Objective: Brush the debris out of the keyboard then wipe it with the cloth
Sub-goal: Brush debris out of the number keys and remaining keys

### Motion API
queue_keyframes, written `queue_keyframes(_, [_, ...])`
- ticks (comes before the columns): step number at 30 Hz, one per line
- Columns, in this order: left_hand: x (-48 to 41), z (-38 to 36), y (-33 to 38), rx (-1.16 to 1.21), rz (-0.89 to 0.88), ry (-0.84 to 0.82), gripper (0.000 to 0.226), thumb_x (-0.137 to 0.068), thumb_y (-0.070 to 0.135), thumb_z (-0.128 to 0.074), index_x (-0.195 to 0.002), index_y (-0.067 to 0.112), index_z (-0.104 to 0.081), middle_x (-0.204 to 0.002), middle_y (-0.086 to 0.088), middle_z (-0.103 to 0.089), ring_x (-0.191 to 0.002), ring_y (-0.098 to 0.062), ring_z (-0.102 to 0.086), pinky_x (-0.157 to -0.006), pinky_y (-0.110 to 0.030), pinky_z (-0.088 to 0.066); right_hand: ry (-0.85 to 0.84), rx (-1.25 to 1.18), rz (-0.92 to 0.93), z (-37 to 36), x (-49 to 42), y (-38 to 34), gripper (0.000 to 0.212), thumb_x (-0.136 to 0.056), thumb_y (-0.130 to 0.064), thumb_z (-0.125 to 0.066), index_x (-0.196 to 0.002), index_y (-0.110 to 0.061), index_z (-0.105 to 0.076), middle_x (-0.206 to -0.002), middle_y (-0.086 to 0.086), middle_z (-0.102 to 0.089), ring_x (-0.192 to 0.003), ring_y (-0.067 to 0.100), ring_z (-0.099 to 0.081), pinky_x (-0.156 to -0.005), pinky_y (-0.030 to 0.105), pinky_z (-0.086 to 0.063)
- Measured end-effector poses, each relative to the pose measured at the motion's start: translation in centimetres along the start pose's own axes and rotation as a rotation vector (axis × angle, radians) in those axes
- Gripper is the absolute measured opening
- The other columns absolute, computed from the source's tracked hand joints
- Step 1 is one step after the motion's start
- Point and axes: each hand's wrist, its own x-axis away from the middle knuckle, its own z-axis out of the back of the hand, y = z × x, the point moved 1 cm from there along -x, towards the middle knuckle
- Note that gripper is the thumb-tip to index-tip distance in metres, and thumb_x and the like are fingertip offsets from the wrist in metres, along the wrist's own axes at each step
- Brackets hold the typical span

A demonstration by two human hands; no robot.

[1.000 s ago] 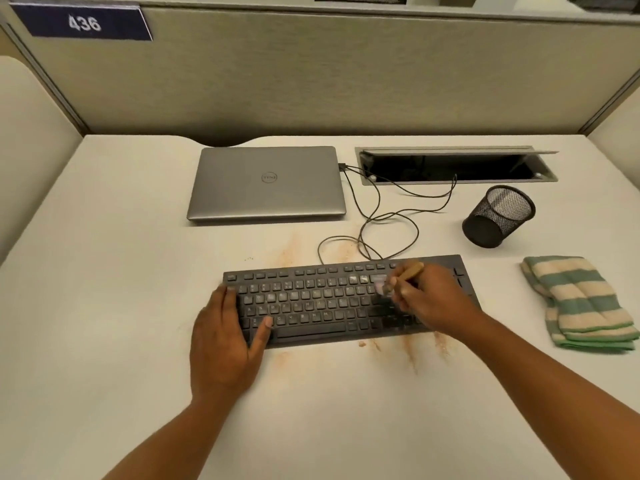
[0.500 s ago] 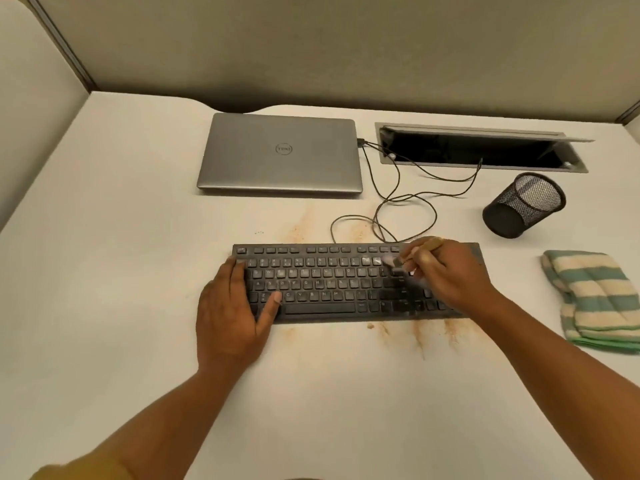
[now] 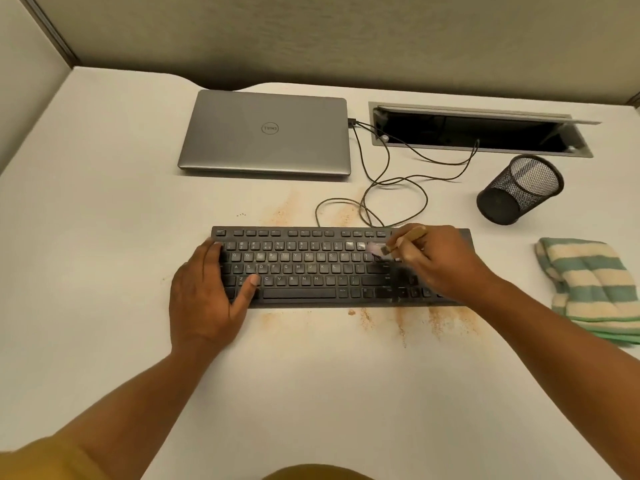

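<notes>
Two hands on keyboard: left hand, fingers flat; right hand, fingers around brush.

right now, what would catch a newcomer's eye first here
The right hand holds a small brush to the black keyboard mid-desk while the left hand rests on its left end. Orange dust streaks the desk in front of and behind it, and a striped cloth lies at the right.

Pretty clearly an office cubicle: fabric partition panels wrap the far side and left of the pale surface. Beyond the left hand sits a closed laptop, and beyond the right hand a flip-up cable hatch plus a mesh pen cup.
</notes>
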Motion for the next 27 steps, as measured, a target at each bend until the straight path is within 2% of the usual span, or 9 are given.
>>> queue_keyframes(2, [0.0, 0.0, 0.0, -0.005, 0.010, -0.002, 0.080, -0.091, 0.067, -0.034, -0.145, 0.007, -0.037, -0.150, -0.011, -0.041, -0.135, -0.031, -0.042, -0.112, -0.048, -0.033, 0.005, -0.027, -0.037, 0.2, 0.2, 0.2, 0.041, -0.092, -0.039, -0.041, -0.071, -0.016, -0.068, -0.076, 0.003, -0.070, -0.073, 0.020, -0.065, -0.071, 0.045, -0.054])
queue_keyframes(5, [0.1, 0.0, 0.1, -0.004, 0.010, -0.003, 0.079, -0.091, 0.066, -0.034, -0.145, 0.008, -0.036, -0.150, -0.011, -0.041, -0.134, -0.032, -0.041, -0.113, -0.048, -0.032, 0.170, -0.170, -0.081, 0.5, 0.7, 0.7, 0.037, -0.099, -0.020, -0.044, -0.079, -0.012, -0.074, -0.084, -0.005, -0.070, -0.080, 0.015, -0.067, -0.076, 0.046, -0.057])
queue_keyframes(8, [0.0, 0.0, 0.1, -0.002, 0.005, 0.004, 0.078, -0.091, 0.065, -0.035, -0.145, 0.008, -0.037, -0.149, -0.012, -0.042, -0.133, -0.032, -0.042, -0.112, -0.049, -0.033, 0.127, -0.176, -0.145, -0.2, 2.1, 0.9, 0.037, -0.093, -0.033, -0.047, -0.076, -0.013, -0.073, -0.081, 0.000, -0.071, -0.078, 0.017, -0.068, -0.075, 0.046, -0.058])
queue_keyframes(13, [-0.1, -0.1, 0.0, -0.010, 0.003, 0.006, 0.076, -0.091, 0.062, -0.038, -0.144, 0.007, -0.038, -0.148, -0.013, -0.043, -0.133, -0.033, -0.043, -0.111, -0.048, -0.034, 0.234, -0.240, -0.163, -0.9, 3.9, 1.4, 0.031, -0.103, -0.018, -0.043, -0.090, -0.020, -0.071, -0.087, -0.002, -0.071, -0.085, 0.015, -0.068, -0.071, 0.032, -0.059])
queue_keyframes(17, [0.0, -0.2, 0.0, -0.016, 0.002, 0.010, 0.075, -0.092, 0.061, -0.039, -0.144, 0.008, -0.037, -0.149, -0.012, -0.042, -0.133, -0.032, -0.042, -0.111, -0.048, -0.034, 0.231, -0.215, -0.165, -1.7, 5.1, 1.9, 0.034, -0.101, -0.018, -0.044, -0.083, -0.014, -0.072, -0.080, 0.006, -0.071, -0.076, 0.022, -0.067, -0.072, 0.047, -0.059])
queue_keyframes(19, [0.0, -0.1, 0.0, -0.018, -0.001, 0.010, 0.075, -0.092, 0.061, -0.038, -0.144, 0.007, -0.037, -0.149, -0.012, -0.042, -0.133, -0.032, -0.042, -0.111, -0.048, -0.034, 0.294, -0.282, -0.147, -1.8, 5.8, 1.7, 0.031, -0.102, -0.014, -0.045, -0.087, -0.016, -0.073, -0.082, -0.003, -0.072, -0.077, 0.016, -0.068, -0.070, 0.039, -0.060])
queue_keyframes(21, [0.0, 0.0, 0.1, -0.013, -0.003, 0.014, 0.075, -0.092, 0.061, -0.038, -0.144, 0.007, -0.037, -0.148, -0.012, -0.042, -0.133, -0.032, -0.042, -0.110, -0.048, -0.033, 0.233, -0.317, -0.128, -2.4, 6.4, 1.2, 0.029, -0.101, -0.015, -0.047, -0.086, -0.020, -0.072, -0.081, -0.013, -0.071, -0.075, 0.008, -0.068, -0.063, 0.033, -0.057])
queue_keyframes(23, [0.0, 0.0, 0.2, -0.009, -0.005, 0.011, 0.075, -0.092, 0.061, -0.037, -0.144, 0.007, -0.037, -0.149, -0.012, -0.042, -0.133, -0.032, -0.042, -0.111, -0.048, -0.033, 0.215, -0.315, -0.132, -2.8, 6.9, 1.3, 0.031, -0.099, -0.013, -0.046, -0.082, -0.019, -0.071, -0.080, -0.012, -0.069, -0.074, 0.007, -0.066, -0.060, 0.030, -0.052])
queue_keyframes(27, [0.1, 0.0, 0.2, -0.005, 0.000, 0.008, 0.075, -0.092, 0.062, -0.036, -0.144, 0.008, -0.036, -0.149, -0.012, -0.042, -0.133, -0.033, -0.042, -0.111, -0.049, -0.034, 0.447, -0.352, -0.230, -2.1, 7.5, 2.4, 0.031, -0.101, -0.012, -0.045, -0.086, -0.015, -0.072, -0.081, -0.005, -0.071, -0.074, 0.011, -0.067, -0.063, 0.031, -0.057])
